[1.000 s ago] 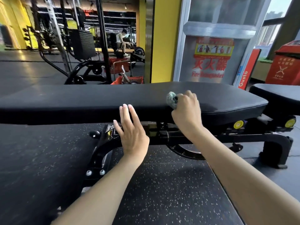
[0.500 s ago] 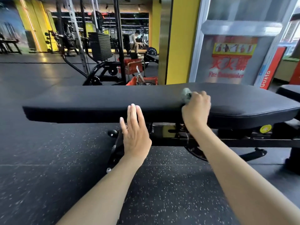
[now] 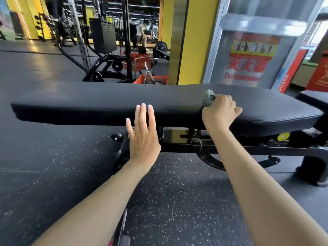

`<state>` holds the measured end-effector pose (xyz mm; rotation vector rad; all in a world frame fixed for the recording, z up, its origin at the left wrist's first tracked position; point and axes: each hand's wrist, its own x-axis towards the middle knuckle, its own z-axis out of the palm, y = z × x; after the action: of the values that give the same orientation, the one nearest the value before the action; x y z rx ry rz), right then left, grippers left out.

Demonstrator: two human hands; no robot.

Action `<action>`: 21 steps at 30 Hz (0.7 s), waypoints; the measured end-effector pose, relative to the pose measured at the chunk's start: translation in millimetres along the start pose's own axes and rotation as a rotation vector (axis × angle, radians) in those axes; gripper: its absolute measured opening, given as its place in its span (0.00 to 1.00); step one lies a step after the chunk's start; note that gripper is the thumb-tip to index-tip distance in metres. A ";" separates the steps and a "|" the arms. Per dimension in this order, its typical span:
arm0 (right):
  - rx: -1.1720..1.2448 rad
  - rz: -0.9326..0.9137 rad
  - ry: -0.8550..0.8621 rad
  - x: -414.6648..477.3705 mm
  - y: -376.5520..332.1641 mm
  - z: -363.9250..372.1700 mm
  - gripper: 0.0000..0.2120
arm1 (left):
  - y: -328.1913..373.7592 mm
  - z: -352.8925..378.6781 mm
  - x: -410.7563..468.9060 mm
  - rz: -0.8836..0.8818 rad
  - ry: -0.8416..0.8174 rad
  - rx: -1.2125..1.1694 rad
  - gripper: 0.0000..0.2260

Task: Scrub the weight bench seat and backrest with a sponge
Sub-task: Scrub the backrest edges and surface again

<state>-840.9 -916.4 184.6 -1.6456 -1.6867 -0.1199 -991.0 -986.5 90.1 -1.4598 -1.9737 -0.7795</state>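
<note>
In the head view, the only 1 given, the grey-green sponge (image 3: 208,99) is gripped in the curled fingers of the right hand (image 3: 220,111) and pressed on the near edge of the long black backrest (image 3: 106,100), toward its right end. The left hand (image 3: 143,137) is held flat with straight fingers before the pad's side. Whether it touches cannot be told. No wet trace is seen, perhaps because of blur, so the work is judged partial. The seat (image 3: 314,99) at far right seems not yet scrubbed.

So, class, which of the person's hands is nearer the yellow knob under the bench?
Right. The right hand, gripping the sponge on the pad, is above and left of the yellow knob; the left hand is much farther left, by the pad's front edge.
</note>
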 end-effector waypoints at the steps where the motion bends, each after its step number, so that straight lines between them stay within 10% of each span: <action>1: -0.006 -0.031 0.004 -3.7 -1.1 -0.3 0.13 | 7.6 1.7 1.4 0.014 0.023 -0.032 0.42; 5: 0.006 -0.216 -0.038 -11.4 3.8 -3.2 0.14 | 50.4 2.9 11.4 0.013 0.112 -0.260 0.44; 13: 0.006 0.210 0.012 56.6 123.7 -54.6 0.07 | 147.2 -3.7 33.2 0.186 0.246 -0.764 0.27; 21: 0.017 0.020 -0.180 67.0 116.4 -49.8 0.09 | 159.8 -0.5 99.5 0.019 0.036 -0.472 0.21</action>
<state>-707.3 -870.2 207.5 -1.7022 -1.7989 0.0535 -862.1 -885.2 182.6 -1.7027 -1.8199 -1.3191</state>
